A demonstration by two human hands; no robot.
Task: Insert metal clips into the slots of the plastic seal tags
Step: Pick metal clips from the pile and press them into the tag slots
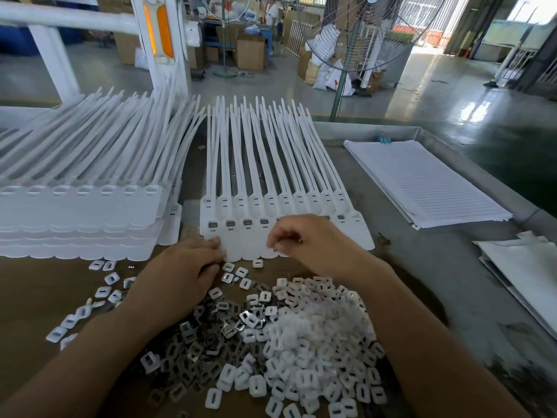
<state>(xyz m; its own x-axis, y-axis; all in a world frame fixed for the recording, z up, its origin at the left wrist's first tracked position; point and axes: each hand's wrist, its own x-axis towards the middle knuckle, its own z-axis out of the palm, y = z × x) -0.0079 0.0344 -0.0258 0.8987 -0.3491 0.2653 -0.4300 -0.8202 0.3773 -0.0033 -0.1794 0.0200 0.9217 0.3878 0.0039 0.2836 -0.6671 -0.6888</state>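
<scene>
A joined row of white plastic seal tags (241, 236) lies flat in front of me, their long tails pointing away. Several slots on the left of the row hold grey metal clips (230, 223). My left hand (177, 270) rests on the near left edge of the row, fingers against the tag bodies. My right hand (304, 239) hovers over the middle of the row with fingers curled, thumb and forefinger pinched together; what they pinch is hidden. A heap of metal clips (208, 342) and white plastic caps (310, 336) lies between my forearms.
Stacked rows of white seal tags (81, 215) sit at the left. A clipped pad of lined paper (422, 179) lies at the right, more sheets (527, 267) at the far right edge. The metal table rim (470, 164) runs behind the pad. A standing fan (355, 31) is beyond the table.
</scene>
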